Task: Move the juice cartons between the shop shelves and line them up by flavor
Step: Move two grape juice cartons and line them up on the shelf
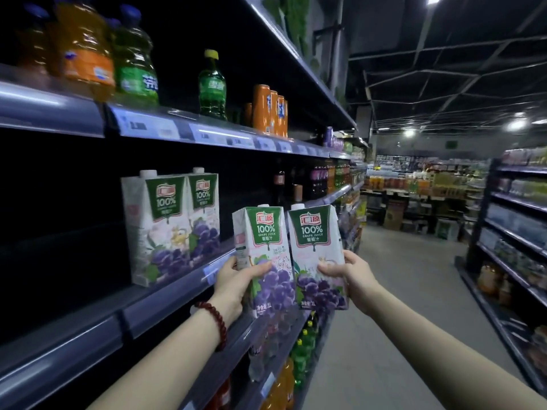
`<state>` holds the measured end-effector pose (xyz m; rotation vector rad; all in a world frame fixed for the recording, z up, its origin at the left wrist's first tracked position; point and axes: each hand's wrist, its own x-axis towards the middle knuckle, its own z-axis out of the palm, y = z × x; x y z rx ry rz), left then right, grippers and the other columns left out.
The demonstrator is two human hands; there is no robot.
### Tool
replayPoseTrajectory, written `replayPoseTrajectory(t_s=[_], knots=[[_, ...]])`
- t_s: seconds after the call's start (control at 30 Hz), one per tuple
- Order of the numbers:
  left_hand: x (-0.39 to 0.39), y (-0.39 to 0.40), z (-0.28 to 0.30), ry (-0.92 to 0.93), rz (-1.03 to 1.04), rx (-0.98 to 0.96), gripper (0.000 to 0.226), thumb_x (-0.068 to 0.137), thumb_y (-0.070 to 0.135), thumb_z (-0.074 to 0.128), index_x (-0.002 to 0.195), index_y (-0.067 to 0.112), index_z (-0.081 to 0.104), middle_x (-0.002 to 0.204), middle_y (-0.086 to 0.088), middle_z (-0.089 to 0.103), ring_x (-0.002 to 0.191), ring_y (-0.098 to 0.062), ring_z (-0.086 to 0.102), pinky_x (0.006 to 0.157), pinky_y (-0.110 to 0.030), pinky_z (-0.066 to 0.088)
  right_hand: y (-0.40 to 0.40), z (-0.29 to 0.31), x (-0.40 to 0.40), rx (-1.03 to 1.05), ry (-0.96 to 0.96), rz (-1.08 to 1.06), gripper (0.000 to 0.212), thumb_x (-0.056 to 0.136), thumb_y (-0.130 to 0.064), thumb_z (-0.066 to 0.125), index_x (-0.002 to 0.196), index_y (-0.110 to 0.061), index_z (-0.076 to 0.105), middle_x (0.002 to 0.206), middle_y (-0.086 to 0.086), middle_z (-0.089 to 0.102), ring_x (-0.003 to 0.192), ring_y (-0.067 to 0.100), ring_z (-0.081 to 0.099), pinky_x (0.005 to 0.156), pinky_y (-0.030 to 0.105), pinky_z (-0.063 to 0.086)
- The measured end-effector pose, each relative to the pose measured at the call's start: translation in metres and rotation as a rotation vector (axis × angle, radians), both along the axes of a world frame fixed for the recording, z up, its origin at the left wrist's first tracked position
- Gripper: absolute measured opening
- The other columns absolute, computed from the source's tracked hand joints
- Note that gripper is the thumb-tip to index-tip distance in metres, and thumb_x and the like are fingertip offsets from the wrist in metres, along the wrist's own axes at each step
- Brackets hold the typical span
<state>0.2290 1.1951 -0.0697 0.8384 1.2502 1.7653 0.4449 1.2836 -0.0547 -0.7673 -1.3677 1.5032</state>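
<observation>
Two grape cartons point(174, 226) already stand on the middle shelf point(177, 287). My left hand point(236, 284) grips one grape carton point(262, 258), my right hand point(352, 276) another point(318, 255), both off the shelf. I should set them upright, touching that pair, labels facing out.

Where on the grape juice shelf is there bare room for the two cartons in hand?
Bare shelf runs right of the two standing cartons, up to the dark bottles farther along; bare left of them too. The shelf above is crowded with bottles and cans.
</observation>
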Motion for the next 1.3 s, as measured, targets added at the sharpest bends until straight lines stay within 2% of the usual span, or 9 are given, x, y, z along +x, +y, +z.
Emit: replayPoseTrajectory(t_s=[0.13, 0.43, 0.6, 0.73, 0.8, 0.93, 1.07, 1.2, 1.3], knots=[[-0.007, 0.043, 0.010, 0.028, 0.082, 0.004, 0.051, 0.057, 0.010, 0.088, 0.102, 0.011, 0.064, 0.085, -0.006, 0.076, 0.072, -0.020, 0.074, 0.055, -0.025, 0.054, 0.059, 0.009, -0.013, -0.007, 0.017, 0.053, 0.063, 0.054, 0.002, 0.082, 0.112, -0.001, 0.057, 0.101, 0.022, 0.072, 0.083, 0.038, 0.071, 0.072, 0.044, 0.059], [-0.046, 0.105, 0.040, 0.034, 0.188, 0.018, 0.055, 0.059, 0.012, 0.087, 0.107, 0.010, 0.060, 0.100, -0.015, 0.073, 0.079, -0.029, 0.072, 0.052, -0.030, 0.052, 0.153, 0.016, -0.070, -0.024, 0.101, 0.203, 0.059, 0.053, 0.001, 0.081, 0.107, -0.003, 0.058, 0.086, 0.012, 0.076, 0.071, 0.029, 0.073, 0.059, 0.033, 0.057], [-0.069, 0.145, 0.053, 0.091, 0.272, 0.067, 0.052, 0.058, 0.013, 0.088, 0.102, 0.011, 0.061, 0.095, -0.011, 0.073, 0.078, -0.028, 0.074, 0.058, -0.032, 0.057, 0.203, 0.033, -0.109, 0.012, 0.096, 0.256, 0.049, 0.061, 0.006, 0.079, 0.105, -0.003, 0.059, 0.084, 0.012, 0.075, 0.068, 0.027, 0.073, 0.056, 0.031, 0.056], [-0.084, 0.179, 0.062, 0.058, 0.341, 0.075, 0.047, 0.058, 0.014, 0.089, 0.097, 0.014, 0.061, 0.085, -0.008, 0.075, 0.067, -0.021, 0.074, 0.055, -0.029, 0.056, 0.240, 0.049, -0.131, 0.053, 0.127, 0.270, 0.057, 0.052, -0.002, 0.082, 0.105, -0.005, 0.060, 0.089, 0.013, 0.076, 0.075, 0.030, 0.073, 0.064, 0.038, 0.059], [-0.090, 0.194, 0.063, 0.032, 0.402, 0.056, 0.042, 0.057, 0.015, 0.090, 0.090, 0.012, 0.064, 0.081, -0.010, 0.075, 0.068, -0.024, 0.074, 0.061, -0.034, 0.058, 0.255, 0.053, -0.140, 0.053, 0.125, 0.287, 0.062, 0.047, -0.007, 0.083, 0.105, -0.006, 0.060, 0.092, 0.014, 0.076, 0.078, 0.033, 0.073, 0.071, 0.043, 0.059], [-0.099, 0.213, 0.054, -0.025, 0.451, -0.029, 0.041, 0.054, 0.022, 0.092, 0.082, 0.001, 0.072, 0.077, -0.013, 0.076, 0.075, -0.029, 0.073, 0.078, -0.046, 0.059, 0.281, 0.053, -0.161, 0.025, 0.128, 0.358, 0.047, 0.059, 0.005, 0.079, 0.102, -0.005, 0.061, 0.086, 0.013, 0.076, 0.067, 0.027, 0.073, 0.054, 0.032, 0.057], [-0.105, 0.217, 0.053, -0.038, 0.560, 0.018, 0.053, 0.048, 0.018, 0.093, 0.093, 0.003, 0.070, 0.082, -0.012, 0.076, 0.074, -0.028, 0.074, 0.070, -0.041, 0.060, 0.301, 0.055, -0.188, 0.051, 0.087, 0.451, 0.042, 0.067, 0.006, 0.077, 0.104, -0.004, 0.060, 0.093, 0.016, 0.073, 0.068, 0.026, 0.073, 0.055, 0.030, 0.056], [-0.107, 0.213, 0.052, 0.005, 0.696, 0.130, 0.057, 0.052, 0.008, 0.090, 0.102, 0.014, 0.066, 0.088, -0.010, 0.076, 0.079, -0.027, 0.074, 0.075, -0.043, 0.059, 0.316, 0.055, -0.215, 0.052, 0.085, 0.554, 0.047, 0.066, 0.005, 0.078, 0.108, -0.004, 0.059, 0.089, 0.014, 0.075, 0.069, 0.027, 0.073, 0.058, 0.033, 0.056], [-0.101, 0.206, 0.049, 0.004, 0.782, 0.173, 0.047, 0.059, 0.004, 0.086, 0.097, 0.019, 0.062, 0.079, -0.007, 0.077, 0.069, -0.022, 0.074, 0.058, -0.031, 0.058, 0.319, 0.052, -0.234, 0.029, 0.098, 0.630, 0.057, 0.065, 0.006, 0.078, 0.115, -0.001, 0.054, 0.089, 0.014, 0.074, 0.069, 0.028, 0.073, 0.058, 0.034, 0.057]])
